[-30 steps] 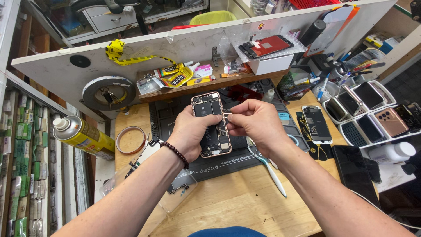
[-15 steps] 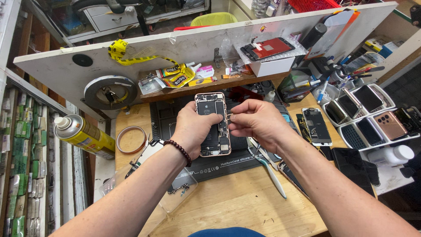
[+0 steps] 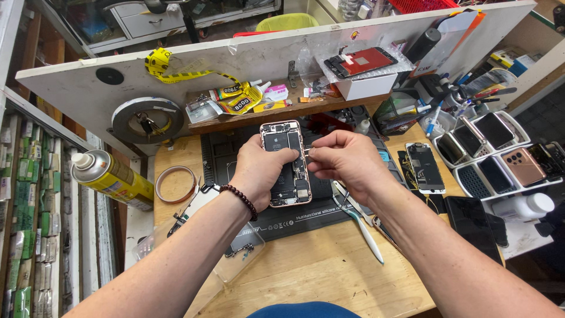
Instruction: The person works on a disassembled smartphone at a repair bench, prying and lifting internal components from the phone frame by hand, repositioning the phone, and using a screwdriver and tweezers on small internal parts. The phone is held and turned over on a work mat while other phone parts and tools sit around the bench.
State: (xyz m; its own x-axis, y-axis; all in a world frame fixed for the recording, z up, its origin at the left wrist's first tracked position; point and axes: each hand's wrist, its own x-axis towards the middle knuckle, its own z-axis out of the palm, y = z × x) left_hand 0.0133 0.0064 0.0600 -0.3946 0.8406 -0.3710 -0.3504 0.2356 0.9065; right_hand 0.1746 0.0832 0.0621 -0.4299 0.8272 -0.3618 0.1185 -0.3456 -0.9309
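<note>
An opened phone body [image 3: 286,162] with its black insides showing and a rose-gold rim is held upright over a black repair mat [image 3: 306,218]. My left hand [image 3: 259,171], with a dark bead bracelet on the wrist, grips the phone from its left side, thumb across the battery. My right hand [image 3: 341,159] sits against the phone's right edge, thumb and forefinger pinched on a tiny part at the frame; the part is too small to make out.
Tweezers and a pale-handled tool [image 3: 362,227] lie on the mat's right. A loose phone [image 3: 425,168] and racks of phones [image 3: 500,150] stand right. A yellow spray can [image 3: 112,176], tape ring [image 3: 175,184], clear plastic tray [image 3: 235,253] and shelf with glue tubes [image 3: 241,100] sit left and behind.
Both hands with the phone stay in nearly the same place; the right fingers have shifted slightly along the phone's right edge.
</note>
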